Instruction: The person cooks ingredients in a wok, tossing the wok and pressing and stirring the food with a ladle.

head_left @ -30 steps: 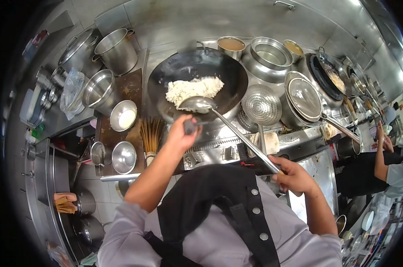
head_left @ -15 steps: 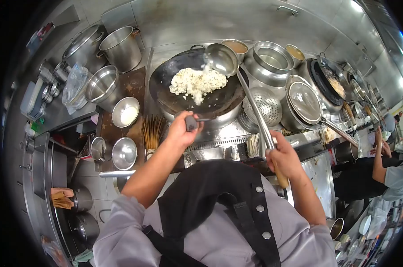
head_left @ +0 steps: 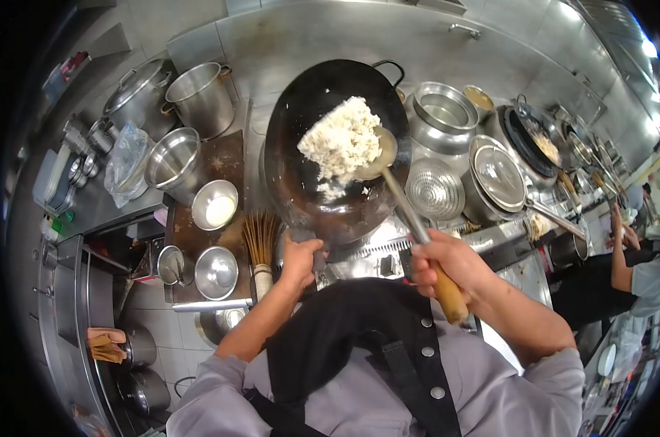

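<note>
A black wok (head_left: 286, 182) is tilted up over the stove, its far side raised, with white rice-like food (head_left: 344, 138) bunched in its upper middle and a few bits scattered lower down. My left hand (head_left: 301, 258) is closed on a dark grip at the wok's near edge. In my right hand (head_left: 450, 266) is the wooden handle of a long metal ladle (head_left: 399, 193). The ladle's bowl touches the right side of the food inside the wok.
A perforated skimmer (head_left: 435, 191) and a strainer (head_left: 499, 175) lie right of the wok. Left are a bamboo brush (head_left: 261, 244), metal bowls (head_left: 216, 273) and tall pots (head_left: 198, 102). A co-worker (head_left: 629, 280) stands at the far right.
The wok has tipped upward, and my left hand has moved down toward my body. The ladle has come down from the wok's far right edge onto the food, which has shifted upward and right.
</note>
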`<move>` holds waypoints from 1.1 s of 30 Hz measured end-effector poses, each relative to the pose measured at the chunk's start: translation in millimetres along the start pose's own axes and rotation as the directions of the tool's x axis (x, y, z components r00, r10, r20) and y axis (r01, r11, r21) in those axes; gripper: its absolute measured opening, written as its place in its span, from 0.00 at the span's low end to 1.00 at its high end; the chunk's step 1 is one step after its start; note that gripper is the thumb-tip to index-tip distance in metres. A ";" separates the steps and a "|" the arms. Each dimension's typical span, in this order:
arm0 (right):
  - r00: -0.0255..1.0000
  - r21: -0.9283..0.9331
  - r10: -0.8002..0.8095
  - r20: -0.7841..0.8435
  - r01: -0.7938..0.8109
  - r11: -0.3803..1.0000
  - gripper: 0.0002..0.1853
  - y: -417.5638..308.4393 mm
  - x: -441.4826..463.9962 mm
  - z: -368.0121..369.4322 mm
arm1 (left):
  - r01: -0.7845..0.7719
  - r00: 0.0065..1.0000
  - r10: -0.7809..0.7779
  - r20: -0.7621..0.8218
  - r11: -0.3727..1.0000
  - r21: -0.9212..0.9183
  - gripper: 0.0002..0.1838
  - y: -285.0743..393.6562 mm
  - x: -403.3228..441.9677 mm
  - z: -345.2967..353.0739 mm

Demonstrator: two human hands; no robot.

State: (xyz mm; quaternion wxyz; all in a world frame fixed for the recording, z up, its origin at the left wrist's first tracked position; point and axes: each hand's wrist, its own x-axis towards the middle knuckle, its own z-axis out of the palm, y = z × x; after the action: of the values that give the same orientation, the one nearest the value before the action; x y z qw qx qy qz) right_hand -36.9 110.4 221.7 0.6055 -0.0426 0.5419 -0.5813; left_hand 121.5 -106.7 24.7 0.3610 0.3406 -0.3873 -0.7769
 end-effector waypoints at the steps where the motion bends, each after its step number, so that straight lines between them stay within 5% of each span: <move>1: 0.996 0.166 0.013 0.092 -0.028 0.986 0.05 4.7 4.1 8.7 | 0.025 0.999 -0.026 0.044 0.999 0.025 0.11 8.5 0.8 1.3; 3: 0.986 0.342 0.080 0.147 -0.127 0.931 0.04 14.6 10.2 17.3 | 0.078 0.995 -0.078 0.059 0.997 -0.002 0.09 13.3 10.8 -2.4; 5: 0.941 0.610 0.087 0.328 -0.281 0.741 0.08 29.2 22.8 15.2 | 0.359 0.932 -0.362 0.014 0.918 -0.169 0.06 15.8 22.6 -14.5; 7: 0.948 0.639 0.067 0.310 -0.260 0.724 0.15 49.7 23.8 -2.5 | 0.432 0.900 -0.431 0.067 0.860 -0.270 0.04 8.7 20.9 -21.8; 10: 0.970 0.222 -0.077 0.232 0.024 0.975 0.25 78.9 27.4 -40.6 | 0.478 0.865 -0.498 0.060 0.783 -0.399 0.04 -13.2 15.8 -20.0; 11: 0.973 0.225 -0.072 0.220 0.021 0.974 0.25 99.5 39.0 -61.9 | 0.494 0.864 -0.495 0.093 0.798 -0.344 0.04 -23.9 12.1 -17.3; 13: 0.954 0.021 -0.196 -0.226 0.206 0.978 0.26 146.6 57.9 -106.0 | 0.464 0.884 -0.452 0.119 0.814 -0.350 0.04 -35.8 13.5 -20.0; 14: 0.942 -0.019 -0.201 -0.268 0.204 0.979 0.26 159.6 61.3 -122.3 | 0.465 0.883 -0.456 0.114 0.812 -0.353 0.04 -36.4 10.7 -17.5; 19: 0.947 0.069 -0.180 -0.267 0.205 0.976 0.19 185.4 76.6 -182.5 | 0.397 0.913 -0.401 0.067 0.845 -0.357 0.05 -49.0 8.4 -5.3; 21: 0.940 -0.144 -0.188 -0.284 0.152 0.978 0.15 193.9 93.2 -214.0 | 0.389 0.916 -0.398 0.053 0.848 -0.360 0.04 -53.7 7.9 -1.9; 25: 0.949 -0.026 -0.190 -0.250 0.190 0.981 0.12 172.6 86.5 -229.5 | 0.365 0.920 -0.391 -0.010 0.869 -0.333 0.04 -61.7 -0.9 9.8; 27: 0.824 -0.370 -0.489 -0.286 0.376 0.850 0.10 147.4 83.2 -232.7 | 0.374 0.916 -0.400 -0.024 0.876 -0.305 0.04 -63.5 -1.5 12.4; 29: 0.777 -0.471 -0.560 -0.288 0.394 0.789 0.07 100.7 73.2 -225.9 | 0.333 0.926 -0.372 -0.066 0.886 -0.322 0.03 -64.5 -3.5 16.5; 31: 0.736 -0.731 -0.667 -0.115 0.392 0.558 0.08 46.5 78.7 -212.8 | 0.359 0.911 -0.404 -0.084 0.876 -0.322 0.04 -62.0 -5.3 19.3; 33: 0.643 -0.728 -0.737 0.211 0.606 0.320 0.07 2.4 107.4 -173.5 | 0.329 0.915 -0.389 -0.104 0.871 -0.365 0.04 -67.0 -3.2 16.5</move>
State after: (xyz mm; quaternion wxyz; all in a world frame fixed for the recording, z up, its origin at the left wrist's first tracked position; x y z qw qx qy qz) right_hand -186.1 130.9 84.0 0.1876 -0.4608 0.7067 -0.5030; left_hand 89.9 -68.7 -23.6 0.2954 0.4058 -0.1442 -0.8528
